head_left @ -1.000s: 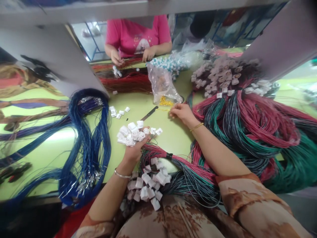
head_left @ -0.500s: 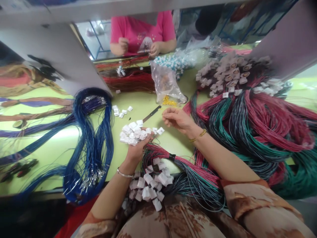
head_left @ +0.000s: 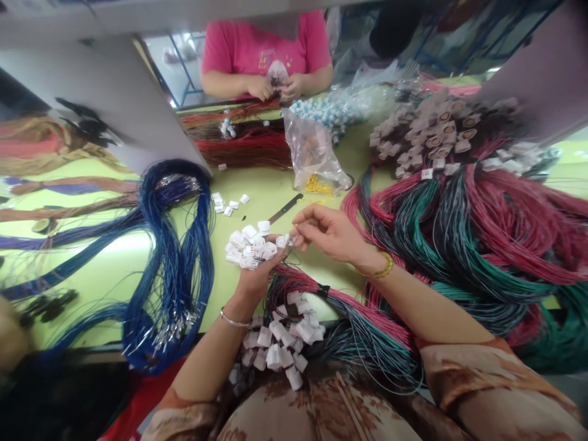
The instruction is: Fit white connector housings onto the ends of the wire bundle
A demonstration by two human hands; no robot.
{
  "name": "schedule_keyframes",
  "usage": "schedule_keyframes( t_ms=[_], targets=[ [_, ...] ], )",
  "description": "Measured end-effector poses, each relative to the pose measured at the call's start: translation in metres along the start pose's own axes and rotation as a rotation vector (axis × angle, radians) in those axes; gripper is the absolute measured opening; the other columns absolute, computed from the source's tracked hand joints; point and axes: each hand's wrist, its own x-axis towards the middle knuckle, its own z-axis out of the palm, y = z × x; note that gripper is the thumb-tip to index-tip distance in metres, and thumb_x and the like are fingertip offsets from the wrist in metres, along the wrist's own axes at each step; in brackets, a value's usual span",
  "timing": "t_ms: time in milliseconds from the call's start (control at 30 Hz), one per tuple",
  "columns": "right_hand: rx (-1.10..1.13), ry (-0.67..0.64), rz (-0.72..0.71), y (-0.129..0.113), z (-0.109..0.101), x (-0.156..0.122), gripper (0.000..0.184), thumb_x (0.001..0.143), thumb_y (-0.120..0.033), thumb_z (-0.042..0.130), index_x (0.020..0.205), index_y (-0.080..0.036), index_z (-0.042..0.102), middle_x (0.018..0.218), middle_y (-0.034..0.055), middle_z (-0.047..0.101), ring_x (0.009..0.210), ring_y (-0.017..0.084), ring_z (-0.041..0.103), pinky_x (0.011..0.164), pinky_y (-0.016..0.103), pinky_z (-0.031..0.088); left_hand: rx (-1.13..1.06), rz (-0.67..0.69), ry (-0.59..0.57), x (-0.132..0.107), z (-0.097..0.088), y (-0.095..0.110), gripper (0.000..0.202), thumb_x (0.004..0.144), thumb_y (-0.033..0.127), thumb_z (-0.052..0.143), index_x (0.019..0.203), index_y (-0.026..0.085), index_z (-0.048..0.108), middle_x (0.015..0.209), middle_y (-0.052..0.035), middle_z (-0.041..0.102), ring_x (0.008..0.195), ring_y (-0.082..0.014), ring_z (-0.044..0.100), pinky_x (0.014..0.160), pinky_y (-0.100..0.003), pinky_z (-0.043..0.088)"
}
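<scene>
My left hand (head_left: 260, 269) is closed around a bunch of white plastic connectors (head_left: 250, 245), whose wires trail down toward me. My right hand (head_left: 321, 233) is pinched at a connector by my left fingertips; whatever sits in the pinch is too small to make out. Below my hands lies a tied bundle of pink, green and dark wires (head_left: 340, 300), with more white connectors (head_left: 285, 343) close to my body. Just beyond my hands rests a knife (head_left: 285, 207) with a black handle. Small yellow pieces (head_left: 318, 185) show in a clear plastic bag (head_left: 312, 147) behind it.
Blue wires (head_left: 169, 269) hang over the table's left part. A large heap of pink, green and black wires (head_left: 482, 239) fills the right. Several loose white connectors (head_left: 229, 205) lie left of the knife. Across the table, a person in a pink shirt (head_left: 266, 58) handles something small.
My right hand has moved left to the connectors in my left hand. The person opposite has brought both hands together.
</scene>
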Motion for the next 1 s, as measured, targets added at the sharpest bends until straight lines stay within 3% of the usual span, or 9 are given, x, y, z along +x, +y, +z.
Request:
schedule_keyframes(
  t_ms=[167,300,700,833,1000],
  targets=[
    [-0.494,0.027,-0.338,-0.006,0.012,-0.008,0.01,0.098,-0.017,0.049,0.097,-0.019,0.059,0.083,0.0021,0.067,0.075,0.013,0.062,0.07,0.029,0.05,0.09,0.033,-0.037,0.001,-0.003,-0.004,0.035,0.067,0.037,0.089,0.094,0.019,0.077,0.087,-0.002,0.074,0.078,-0.0149,0.066,0.077,-0.028,0.054],
    [-0.596,0.028,-0.561,-0.002,0.016,-0.007,0.017,0.099,-0.013,0.046,0.099,-0.02,0.062,0.091,0.0061,0.062,0.087,0.017,0.059,0.075,0.032,0.05,0.189,0.111,-0.025,0.001,-0.007,-0.007,0.029,0.072,0.031,0.084,0.098,0.02,0.077,0.091,-0.0021,0.075,0.084,-0.0163,0.067,0.086,-0.03,0.053],
    [-0.705,0.004,-0.39,-0.003,0.02,-0.012,0.016,0.096,-0.018,0.043,0.087,-0.023,0.056,0.083,0.0046,0.066,0.072,0.017,0.057,0.068,0.03,0.047,0.323,0.187,0.015,-0.001,-0.01,-0.009,0.028,0.071,0.029,0.083,0.097,0.021,0.078,0.096,-0.0051,0.077,0.092,-0.0229,0.07,0.095,-0.041,0.054],
    [-0.758,-0.06,-0.374,0.0,0.023,-0.014,0.021,0.095,-0.016,0.04,0.1,-0.022,0.059,0.09,0.0073,0.071,0.076,0.018,0.062,0.069,0.031,0.048,0.35,0.231,0.039,-0.001,-0.008,-0.009,0.024,0.071,0.029,0.083,0.093,0.021,0.078,0.094,-0.0045,0.077,0.093,-0.0244,0.07,0.098,-0.043,0.053],
    [-0.742,-0.024,-0.353,0.008,0.036,-0.018,0.025,0.097,-0.021,0.04,0.112,-0.021,0.059,0.103,0.0099,0.073,0.086,0.019,0.066,0.075,0.032,0.05,0.386,0.21,0.208,-0.004,-0.009,-0.012,0.017,0.065,0.02,0.083,0.08,0.02,0.075,0.085,-0.0029,0.075,0.086,-0.0244,0.07,0.093,-0.042,0.055]
  ],
)
